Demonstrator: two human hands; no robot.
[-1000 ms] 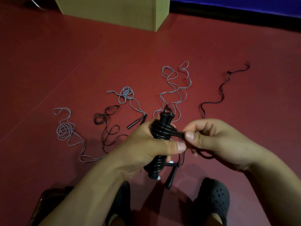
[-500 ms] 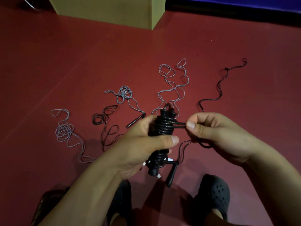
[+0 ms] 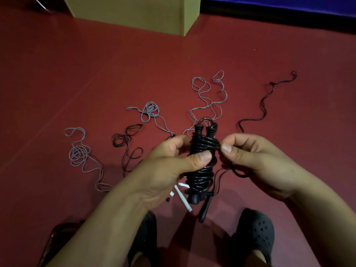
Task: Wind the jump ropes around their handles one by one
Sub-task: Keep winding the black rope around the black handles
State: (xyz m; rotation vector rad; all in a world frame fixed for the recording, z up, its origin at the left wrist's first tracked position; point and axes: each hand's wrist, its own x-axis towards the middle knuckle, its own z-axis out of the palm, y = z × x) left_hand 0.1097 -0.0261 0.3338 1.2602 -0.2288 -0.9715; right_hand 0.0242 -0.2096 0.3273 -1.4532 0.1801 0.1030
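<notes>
A black jump rope (image 3: 202, 164) is coiled many times around its two black handles, which stand side by side and upright. My left hand (image 3: 169, 166) grips this bundle around its middle, thumb across the front. My right hand (image 3: 250, 162) pinches the free end of the black rope just right of the bundle's upper coils; a loop of the rope hangs below this hand. Several loose ropes lie on the red floor behind: grey ones (image 3: 79, 153) (image 3: 210, 101) (image 3: 151, 110) and thin black ones (image 3: 129, 139) (image 3: 264, 105).
A tan cardboard box (image 3: 134, 14) stands at the back. A blue mat (image 3: 279, 1) runs along the far right. White handles (image 3: 182, 197) and a black handle (image 3: 205, 209) lie on the floor under the bundle. My two black shoes (image 3: 256, 234) are below.
My right hand has moved closer to the bundle, drawing the rope end tight against the upper coils. The bundle has been lifted slightly and stands more upright.
</notes>
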